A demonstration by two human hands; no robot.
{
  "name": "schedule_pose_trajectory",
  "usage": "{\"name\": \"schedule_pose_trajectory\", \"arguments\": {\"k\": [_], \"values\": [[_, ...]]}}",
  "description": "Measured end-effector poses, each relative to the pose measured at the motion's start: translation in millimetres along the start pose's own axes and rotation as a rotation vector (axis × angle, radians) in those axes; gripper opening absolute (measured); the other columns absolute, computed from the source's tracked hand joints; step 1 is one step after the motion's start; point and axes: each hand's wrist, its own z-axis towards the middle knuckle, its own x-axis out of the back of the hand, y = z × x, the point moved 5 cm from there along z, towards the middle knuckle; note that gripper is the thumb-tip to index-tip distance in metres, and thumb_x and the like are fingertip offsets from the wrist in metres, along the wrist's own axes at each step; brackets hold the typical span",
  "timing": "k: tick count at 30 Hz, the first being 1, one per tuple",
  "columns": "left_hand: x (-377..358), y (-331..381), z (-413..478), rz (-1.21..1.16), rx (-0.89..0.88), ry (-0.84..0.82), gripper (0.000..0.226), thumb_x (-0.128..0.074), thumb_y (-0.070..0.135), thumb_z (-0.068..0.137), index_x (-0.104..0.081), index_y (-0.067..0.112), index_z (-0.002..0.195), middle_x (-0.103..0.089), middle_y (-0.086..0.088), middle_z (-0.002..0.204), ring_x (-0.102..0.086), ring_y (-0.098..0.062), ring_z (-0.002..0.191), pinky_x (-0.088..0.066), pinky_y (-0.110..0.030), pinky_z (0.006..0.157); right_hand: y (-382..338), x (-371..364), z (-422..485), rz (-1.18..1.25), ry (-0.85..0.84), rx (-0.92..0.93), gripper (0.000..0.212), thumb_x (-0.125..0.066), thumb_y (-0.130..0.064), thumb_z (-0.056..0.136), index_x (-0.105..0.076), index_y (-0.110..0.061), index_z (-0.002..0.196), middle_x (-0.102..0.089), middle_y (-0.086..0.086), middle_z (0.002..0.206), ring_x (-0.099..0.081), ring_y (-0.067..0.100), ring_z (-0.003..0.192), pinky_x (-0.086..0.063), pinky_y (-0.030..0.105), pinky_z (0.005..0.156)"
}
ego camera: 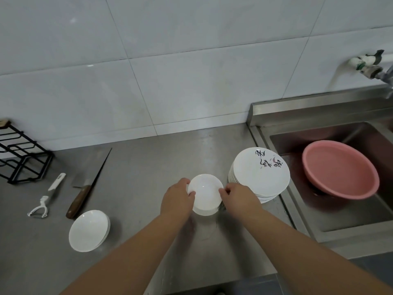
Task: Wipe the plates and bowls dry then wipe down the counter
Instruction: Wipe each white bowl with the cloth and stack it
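Note:
A small stack of white bowls (205, 193) sits mid-counter. My left hand (177, 200) grips the stack's left rim, thumb over the edge. At the right rim my right hand (238, 198) pinches the top bowl with thumb and fingertips. Just to the right stands a tall stack of white plates (260, 173), the top one with black and red painted marks. Another short stack of white bowls (89, 229) rests at the front left of the steel counter (138, 171). No cloth is in view.
A cleaver with a wooden handle (85, 188) and a white peeler (47, 196) lie at the left. A black wire rack (23, 158) stands at the far left. On the right, a pink basin (340, 169) leans in the sink (350, 218), below a wall tap (370, 64).

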Motion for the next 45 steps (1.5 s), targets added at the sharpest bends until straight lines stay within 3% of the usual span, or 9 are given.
{"name": "schedule_pose_trajectory", "arguments": {"k": [11,20,22,26,29,33,36,40,45], "values": [[15.1,-29.9,-10.8,0.014,0.021,-0.025,0.038,-0.058,0.057,0.095,-0.052,0.036,0.127,-0.064,0.015,0.083,-0.064,-0.011,0.083,-0.054,-0.031,0.078,-4.1,5.0,-21.7,-0.124,0.006,0.014,0.031,-0.052,-0.057,0.097,-0.059,-0.028,0.091,-0.069,-0.009,0.089,-0.065,0.016,0.09,-0.056,0.036,0.082],[93.3,-156.3,-46.1,-0.045,0.168,0.032,0.028,-0.061,0.058,0.093,-0.056,0.04,0.113,-0.064,0.014,0.08,-0.064,-0.006,0.078,-0.056,-0.034,0.082,-108.2,-41.0,-48.7,-0.13,-0.163,0.134,0.034,-0.053,-0.062,0.093,-0.06,-0.035,0.112,-0.074,-0.009,0.104,-0.068,0.015,0.095,-0.056,0.035,0.091],[111.1,-192.0,-52.7,-0.055,0.212,0.061,0.03,-0.064,0.056,0.092,-0.056,0.039,0.116,-0.065,0.015,0.087,-0.066,-0.01,0.085,-0.056,-0.036,0.086,-140.7,-60.5,-52.0,-0.128,-0.224,0.173,0.037,-0.055,-0.061,0.095,-0.059,-0.036,0.122,-0.074,-0.01,0.11,-0.069,0.014,0.097,-0.058,0.037,0.093],[143.2,-260.7,-62.1,0.036,0.226,0.139,0.057,-0.065,0.053,0.091,-0.048,0.031,0.141,-0.051,0.005,0.138,-0.05,-0.02,0.129,-0.044,-0.038,0.108,-201.0,-105.8,-59.3,-0.185,-0.39,0.239,0.055,-0.056,-0.062,0.095,-0.047,-0.036,0.143,-0.072,-0.008,0.121,-0.069,0.014,0.101,-0.057,0.036,0.094],[157.4,-301.8,-62.6,0.111,0.282,0.095,0.069,-0.059,0.056,0.093,-0.039,0.025,0.151,-0.042,0.0,0.148,-0.046,-0.022,0.134,-0.041,-0.038,0.109,-238.3,-139.2,-60.7,-0.251,-0.419,0.28,0.062,-0.056,-0.066,0.094,-0.044,-0.037,0.147,-0.068,-0.008,0.128,-0.066,0.016,0.111,-0.054,0.036,0.099],[159.8,-339.3,-57.1,0.056,0.369,-0.027,0.064,-0.061,0.053,0.092,-0.043,0.025,0.148,-0.06,-0.001,0.134,-0.057,-0.023,0.124,-0.047,-0.037,0.102,-272.3,-185.1,-60.1,-0.309,-0.45,0.297,0.058,-0.055,-0.064,0.095,-0.046,-0.033,0.144,-0.068,-0.006,0.129,-0.063,0.019,0.118,-0.051,0.036,0.101],[156.0,-347.7,-54.1,0.107,0.312,-0.119,0.042,-0.061,0.048,0.092,-0.052,0.028,0.128,-0.069,0.002,0.121,-0.063,-0.022,0.113,-0.052,-0.036,0.091,-287.2,-212.3,-58.5,-0.313,-0.415,0.293,0.035,-0.052,-0.05,0.097,-0.055,-0.026,0.123,-0.069,0.0,0.119,-0.064,0.022,0.105,-0.055,0.039,0.093],[151.4,-350.6,-53.1,0.097,0.251,-0.115,0.033,-0.062,0.046,0.092,-0.051,0.03,0.119,-0.068,0.005,0.114,-0.065,-0.019,0.105,-0.054,-0.038,0.088,-293.2,-233.8,-55.2,-0.337,-0.35,0.286,0.024,-0.049,-0.043,0.102,-0.05,-0.021,0.111,-0.067,0.004,0.11,-0.056,0.021,0.089,-0.052,0.036,0.079],[153.6,-346.4,-54.9,-0.008,0.18,-0.039,0.031,-0.062,0.038,0.096,-0.052,0.03,0.124,-0.065,0.009,0.105,-0.063,-0.012,0.095,-0.055,-0.033,0.086,-291.2,-241.6,-52.1,-0.31,-0.305,0.268,0.019,-0.049,-0.041,0.101,-0.048,-0.021,0.101,-0.067,0.005,0.105,-0.063,0.024,0.092,-0.056,0.039,0.081]]}}
